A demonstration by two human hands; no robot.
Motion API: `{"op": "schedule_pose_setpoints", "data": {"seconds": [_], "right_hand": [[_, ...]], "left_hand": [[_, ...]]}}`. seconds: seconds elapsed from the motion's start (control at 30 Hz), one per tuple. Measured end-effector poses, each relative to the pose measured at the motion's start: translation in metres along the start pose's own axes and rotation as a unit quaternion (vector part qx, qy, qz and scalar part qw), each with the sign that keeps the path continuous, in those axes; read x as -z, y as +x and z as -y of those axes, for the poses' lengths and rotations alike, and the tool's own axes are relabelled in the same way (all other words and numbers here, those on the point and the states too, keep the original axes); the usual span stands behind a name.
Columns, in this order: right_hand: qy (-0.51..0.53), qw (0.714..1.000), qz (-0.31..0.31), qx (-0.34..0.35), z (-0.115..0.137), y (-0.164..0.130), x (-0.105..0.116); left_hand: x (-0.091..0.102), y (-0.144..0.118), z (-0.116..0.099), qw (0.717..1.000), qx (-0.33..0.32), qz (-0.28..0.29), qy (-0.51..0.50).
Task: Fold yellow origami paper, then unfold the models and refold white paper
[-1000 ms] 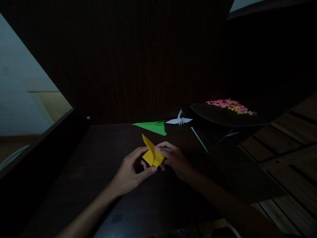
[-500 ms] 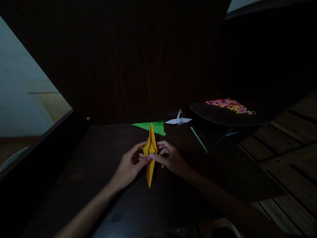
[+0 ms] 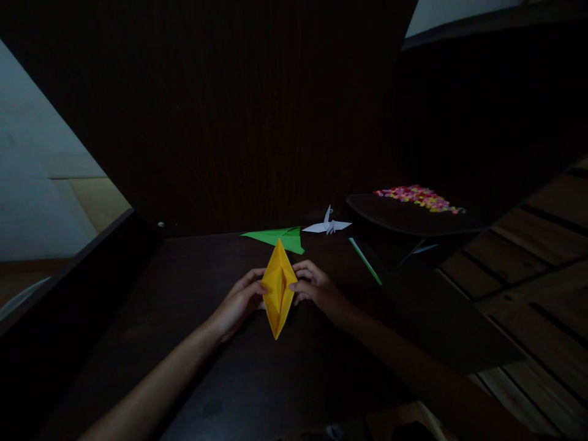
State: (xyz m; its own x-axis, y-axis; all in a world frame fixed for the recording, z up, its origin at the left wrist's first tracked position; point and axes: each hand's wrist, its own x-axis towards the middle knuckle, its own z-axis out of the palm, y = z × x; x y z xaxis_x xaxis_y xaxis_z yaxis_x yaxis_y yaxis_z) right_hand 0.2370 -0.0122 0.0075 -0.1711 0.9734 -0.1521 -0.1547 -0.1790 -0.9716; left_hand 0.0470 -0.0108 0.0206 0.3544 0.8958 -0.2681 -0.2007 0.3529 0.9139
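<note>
A yellow folded paper boat [image 3: 275, 275] is held between both hands over the dark tabletop [image 3: 220, 380], its long points facing away from me and towards me. Its top is spread, with a raised fold along the middle. My left hand [image 3: 239, 300] pinches the left edge, thumb on top and fingers partly hidden behind the paper. My right hand [image 3: 316, 291] grips the right edge the same way. Just beyond the boat lies a green paper plane [image 3: 280, 239], its near side partly overlapped in view by the boat's tip. Beside it rests a white paper crane [image 3: 328, 226].
A thin green and white strip [image 3: 365, 261] lies right of my right hand. Farther right, a low rounded shelf [image 3: 390, 220] bears a heap of small pink, red and yellow pieces [image 3: 420, 198]. A dark panel [image 3: 239, 122] rises behind; a raised edge [image 3: 92, 257] bounds the left.
The yellow paper boat has been pulled wider and flatter, so its inner fold shows. My thumbs have moved apart from the middle to its two sides. The view has shifted slightly.
</note>
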Motion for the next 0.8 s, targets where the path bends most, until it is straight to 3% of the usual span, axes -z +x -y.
{"op": "schedule_pose_setpoints", "data": {"seconds": [0.37,0.57,0.8], "right_hand": [[-0.087,0.993,-0.078,0.009,0.000,0.000,0.021],[-0.121,0.979,-0.150,0.064,0.002,-0.001,0.044],[-0.080,0.975,-0.197,0.061,0.013,0.004,0.072]], "left_hand": [[-0.013,0.039,0.012,0.995,0.016,0.050,0.088],[-0.035,0.066,-0.003,0.977,0.025,0.114,0.180],[-0.061,0.101,-0.015,0.953,0.037,0.161,0.256]]}}
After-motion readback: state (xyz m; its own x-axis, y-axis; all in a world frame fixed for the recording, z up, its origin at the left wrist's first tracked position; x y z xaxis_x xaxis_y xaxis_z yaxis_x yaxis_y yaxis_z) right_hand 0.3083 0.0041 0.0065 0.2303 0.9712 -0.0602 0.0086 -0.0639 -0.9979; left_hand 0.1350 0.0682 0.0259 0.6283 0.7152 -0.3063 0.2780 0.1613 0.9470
